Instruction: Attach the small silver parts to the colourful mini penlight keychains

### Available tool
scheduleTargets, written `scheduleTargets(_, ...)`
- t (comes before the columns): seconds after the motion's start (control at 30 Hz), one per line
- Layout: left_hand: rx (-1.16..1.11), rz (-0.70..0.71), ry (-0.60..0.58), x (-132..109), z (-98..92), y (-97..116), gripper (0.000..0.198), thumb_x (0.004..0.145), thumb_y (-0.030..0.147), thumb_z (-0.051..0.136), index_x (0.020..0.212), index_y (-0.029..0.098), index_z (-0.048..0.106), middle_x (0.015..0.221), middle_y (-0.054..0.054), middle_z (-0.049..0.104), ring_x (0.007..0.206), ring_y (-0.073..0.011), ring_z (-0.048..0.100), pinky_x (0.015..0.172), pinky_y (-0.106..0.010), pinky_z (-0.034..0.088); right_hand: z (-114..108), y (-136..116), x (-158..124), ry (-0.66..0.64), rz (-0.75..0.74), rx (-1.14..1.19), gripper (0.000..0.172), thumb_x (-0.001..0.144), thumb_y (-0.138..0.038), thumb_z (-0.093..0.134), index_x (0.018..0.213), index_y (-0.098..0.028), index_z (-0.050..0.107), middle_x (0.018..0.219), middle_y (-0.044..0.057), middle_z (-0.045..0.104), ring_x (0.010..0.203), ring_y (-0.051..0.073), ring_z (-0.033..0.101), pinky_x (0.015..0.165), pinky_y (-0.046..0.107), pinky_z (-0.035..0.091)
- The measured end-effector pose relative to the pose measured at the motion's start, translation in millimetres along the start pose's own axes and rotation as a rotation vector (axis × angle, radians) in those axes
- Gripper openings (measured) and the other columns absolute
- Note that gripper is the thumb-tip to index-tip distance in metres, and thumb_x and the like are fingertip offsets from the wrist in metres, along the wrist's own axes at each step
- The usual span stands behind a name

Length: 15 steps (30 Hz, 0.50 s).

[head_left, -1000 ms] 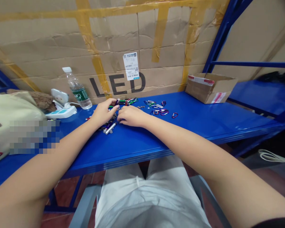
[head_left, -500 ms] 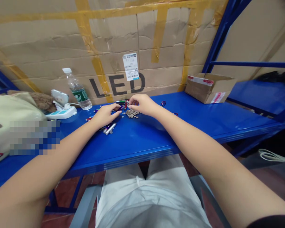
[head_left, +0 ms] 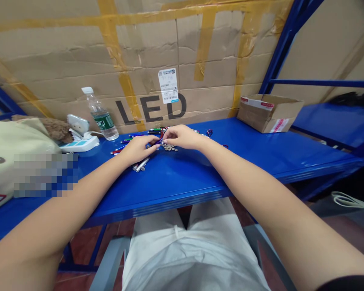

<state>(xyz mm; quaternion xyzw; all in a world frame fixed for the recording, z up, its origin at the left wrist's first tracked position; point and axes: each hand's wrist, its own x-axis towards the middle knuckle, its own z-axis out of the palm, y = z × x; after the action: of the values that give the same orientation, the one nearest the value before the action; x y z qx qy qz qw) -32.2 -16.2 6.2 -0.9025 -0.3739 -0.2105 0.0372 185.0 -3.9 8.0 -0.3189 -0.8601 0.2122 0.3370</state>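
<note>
My left hand [head_left: 140,148] is closed, pinching a slim purple metal tube [head_left: 158,142] between thumb and fingers. Close against it, my right hand [head_left: 183,137] has its fingertips pressed together at the tube's right end; anything small in them is hidden. Under the right hand lies a pile of small round silver discs [head_left: 171,148] that look like button cells, partly covered by the fingers. Silver tubes [head_left: 142,165] rest in front of my left hand. Several coloured tubes [head_left: 125,141] lie behind and left of it, and a green one [head_left: 154,131] lies beyond the hands.
Along the back of the blue table [head_left: 182,178] stand a water bottle [head_left: 102,117] and an open cardboard box [head_left: 268,115]. A white power strip [head_left: 81,144] and a cream bag [head_left: 18,157] sit at left. A large carton [head_left: 139,60] forms the back.
My two hands have come together over the discs. The purple tube in my left hand now meets my right fingertips, and more of the disc pile is covered.
</note>
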Motion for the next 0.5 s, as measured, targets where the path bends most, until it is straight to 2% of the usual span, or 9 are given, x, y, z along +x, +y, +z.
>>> scheduleTargets(0.13,0.012,-0.005,0.011,-0.2,0.0,-0.7,0.034,0.086,0.042,0.047,0.107,0.02,0.064,0.099,-0.005,0.069,0.088,-0.0219,0.063,0.075,-0.031,0.046,-3.7,5.0,1.2,0.108,0.028,0.013,0.015,0.079,-0.026,0.058,0.085,-0.014,0.064,0.084,0.005,0.066,0.075,0.014,0.057,0.069,0.028,0.045)
scheduleTargets(0.5,0.028,0.026,-0.001,-0.5,3.7,-4.3,0.035,0.086,0.041,0.047,0.108,0.021,0.064,0.104,-0.006,0.069,0.093,-0.023,0.063,0.082,-0.034,0.047,1.0,4.0,0.4,0.028,0.05,-0.006,0.01,0.079,-0.021,0.056,0.086,-0.014,0.06,0.079,0.003,0.064,0.071,0.013,0.056,0.066,0.026,0.044)
